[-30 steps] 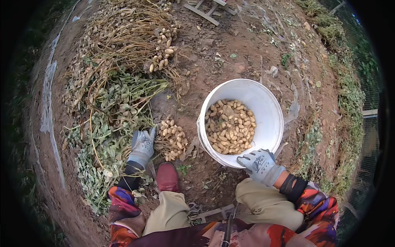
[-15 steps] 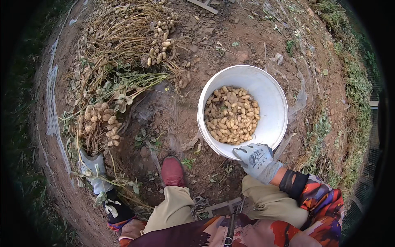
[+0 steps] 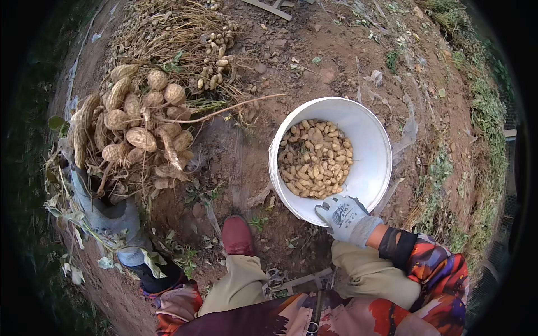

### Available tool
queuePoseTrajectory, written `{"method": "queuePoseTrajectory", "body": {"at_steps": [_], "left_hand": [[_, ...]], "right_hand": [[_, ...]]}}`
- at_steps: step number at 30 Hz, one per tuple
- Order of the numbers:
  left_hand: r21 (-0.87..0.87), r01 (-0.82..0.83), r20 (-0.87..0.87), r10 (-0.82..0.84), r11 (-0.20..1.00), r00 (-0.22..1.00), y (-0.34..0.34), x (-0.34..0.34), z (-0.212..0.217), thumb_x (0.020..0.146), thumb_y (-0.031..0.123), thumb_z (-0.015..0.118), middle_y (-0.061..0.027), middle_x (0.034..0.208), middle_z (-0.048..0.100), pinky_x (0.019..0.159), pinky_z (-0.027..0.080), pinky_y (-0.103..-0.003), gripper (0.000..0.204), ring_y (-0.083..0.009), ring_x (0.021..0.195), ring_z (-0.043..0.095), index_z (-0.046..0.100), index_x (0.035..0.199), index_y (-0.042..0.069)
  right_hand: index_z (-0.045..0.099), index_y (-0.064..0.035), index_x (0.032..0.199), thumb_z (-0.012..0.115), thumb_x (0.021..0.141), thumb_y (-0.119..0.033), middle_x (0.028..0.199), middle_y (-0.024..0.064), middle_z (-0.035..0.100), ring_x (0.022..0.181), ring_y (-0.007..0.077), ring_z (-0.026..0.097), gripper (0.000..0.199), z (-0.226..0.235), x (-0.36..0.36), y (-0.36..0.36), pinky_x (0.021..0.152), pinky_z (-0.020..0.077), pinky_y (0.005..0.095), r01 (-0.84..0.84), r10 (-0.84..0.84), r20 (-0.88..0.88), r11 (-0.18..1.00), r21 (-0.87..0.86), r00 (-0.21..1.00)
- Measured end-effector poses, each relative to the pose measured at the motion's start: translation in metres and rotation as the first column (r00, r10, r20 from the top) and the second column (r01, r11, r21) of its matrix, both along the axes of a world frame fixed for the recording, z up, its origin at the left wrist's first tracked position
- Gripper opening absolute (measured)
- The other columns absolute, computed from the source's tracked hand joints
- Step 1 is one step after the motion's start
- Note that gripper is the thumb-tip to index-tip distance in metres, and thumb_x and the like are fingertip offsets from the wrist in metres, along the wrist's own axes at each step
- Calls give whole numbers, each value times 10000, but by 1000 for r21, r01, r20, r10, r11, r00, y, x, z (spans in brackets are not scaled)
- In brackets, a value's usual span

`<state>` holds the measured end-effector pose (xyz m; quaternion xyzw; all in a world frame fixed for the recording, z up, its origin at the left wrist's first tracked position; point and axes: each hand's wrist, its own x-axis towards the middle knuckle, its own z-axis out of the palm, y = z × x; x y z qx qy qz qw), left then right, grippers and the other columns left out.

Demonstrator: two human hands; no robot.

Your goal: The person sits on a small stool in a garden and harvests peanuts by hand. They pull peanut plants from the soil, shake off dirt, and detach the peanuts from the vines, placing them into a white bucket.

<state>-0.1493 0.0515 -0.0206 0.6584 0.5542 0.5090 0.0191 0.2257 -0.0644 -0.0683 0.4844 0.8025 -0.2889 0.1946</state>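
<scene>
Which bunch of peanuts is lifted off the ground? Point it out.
The big cluster of peanuts on the plant gripped in the left hand. The smaller cluster lies on the dirt behind; the loose pods fill the white bucket.

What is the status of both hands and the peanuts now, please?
Left hand gripping peanut plant, raised. Right hand on white bucket rim. Bucket part full of pods. Nothing in the way.

No packages, labels, signs or screens here — none
</scene>
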Motion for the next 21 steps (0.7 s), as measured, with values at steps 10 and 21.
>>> {"method": "queuePoseTrajectory", "body": {"at_steps": [10,21], "left_hand": [[-656,-468,-747,-598,592,291,40,72,-160,748,166,567,-94,919,551,800,384,-397,733,-246,848,544,221,1391,91],[-748,-505,-656,-589,430,471,30,61,-174,692,201,638,-115,979,595,843,370,-369,849,-248,900,583,180,1394,63]], "right_hand": [[527,-58,1034,521,751,-148,953,133,538,890,287,549,296,-8,4,-9,747,444,421,-50,54,-48,995,81,997],[503,-30,1037,526,757,-174,952,144,522,925,298,517,315,-18,10,-14,753,426,459,-90,97,-52,989,116,994]]}}
